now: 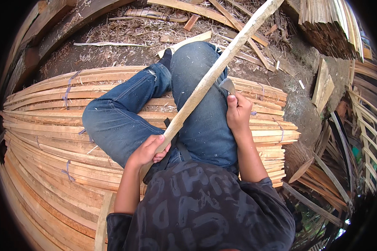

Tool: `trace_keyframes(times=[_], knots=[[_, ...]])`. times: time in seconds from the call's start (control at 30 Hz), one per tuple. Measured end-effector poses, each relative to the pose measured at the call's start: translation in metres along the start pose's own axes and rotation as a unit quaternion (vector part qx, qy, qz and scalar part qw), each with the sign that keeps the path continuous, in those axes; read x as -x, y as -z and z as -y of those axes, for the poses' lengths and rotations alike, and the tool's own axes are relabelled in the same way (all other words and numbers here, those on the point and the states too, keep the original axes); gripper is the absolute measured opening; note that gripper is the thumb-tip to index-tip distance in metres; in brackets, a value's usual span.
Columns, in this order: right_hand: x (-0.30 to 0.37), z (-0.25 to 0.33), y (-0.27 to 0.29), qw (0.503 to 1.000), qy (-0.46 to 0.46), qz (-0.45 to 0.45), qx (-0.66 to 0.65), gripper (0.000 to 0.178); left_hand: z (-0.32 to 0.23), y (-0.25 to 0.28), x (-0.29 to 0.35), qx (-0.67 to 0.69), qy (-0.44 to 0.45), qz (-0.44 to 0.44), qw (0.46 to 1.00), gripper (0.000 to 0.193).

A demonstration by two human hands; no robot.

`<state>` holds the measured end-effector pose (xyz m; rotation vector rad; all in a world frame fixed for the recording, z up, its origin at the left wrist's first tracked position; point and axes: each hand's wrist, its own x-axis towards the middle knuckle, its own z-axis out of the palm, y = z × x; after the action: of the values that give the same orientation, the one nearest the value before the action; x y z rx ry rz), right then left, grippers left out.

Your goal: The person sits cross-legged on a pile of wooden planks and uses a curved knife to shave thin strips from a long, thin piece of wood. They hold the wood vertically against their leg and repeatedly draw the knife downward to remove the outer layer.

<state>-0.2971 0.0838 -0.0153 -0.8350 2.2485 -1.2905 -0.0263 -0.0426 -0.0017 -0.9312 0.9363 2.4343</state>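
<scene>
A long, pale, rough wooden pole (209, 79) slants across my lap, from my waist up past the top right of the view. My left hand (148, 151) is closed around its lower part, near my belt. Over my right thigh, my right hand (239, 112) is a closed fist with the thumb pointing up. It grips a knife (227, 85) whose short grey metal blade shows above the thumb, close beside the pole. The fingers cover the knife's handle. My legs in blue jeans (201, 117) lie bent beneath the pole.
I sit on bundles of sawn wooden strips (50, 125) tied with purple string. Wood shavings (100, 54) and loose offcuts (191, 22) litter the ground ahead. A stack of thin slats (326, 21) stands at the far right, with scrap wood (322, 184) below it. Thick beams (50, 25) edge the far left.
</scene>
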Motion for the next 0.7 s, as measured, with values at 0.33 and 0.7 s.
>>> trace_keyframes(times=[0.33,0.7], knots=[[-0.008,0.023,0.002,0.994,-0.04,0.063,0.081,0.032,0.003,-0.002,0.022,-0.098,-0.056,-0.027,0.993,0.019],[0.018,0.047,-0.012,0.99,-0.034,0.134,0.037,0.026,-0.018,-0.022,0.004,-0.098,-0.168,-0.093,0.976,0.016]])
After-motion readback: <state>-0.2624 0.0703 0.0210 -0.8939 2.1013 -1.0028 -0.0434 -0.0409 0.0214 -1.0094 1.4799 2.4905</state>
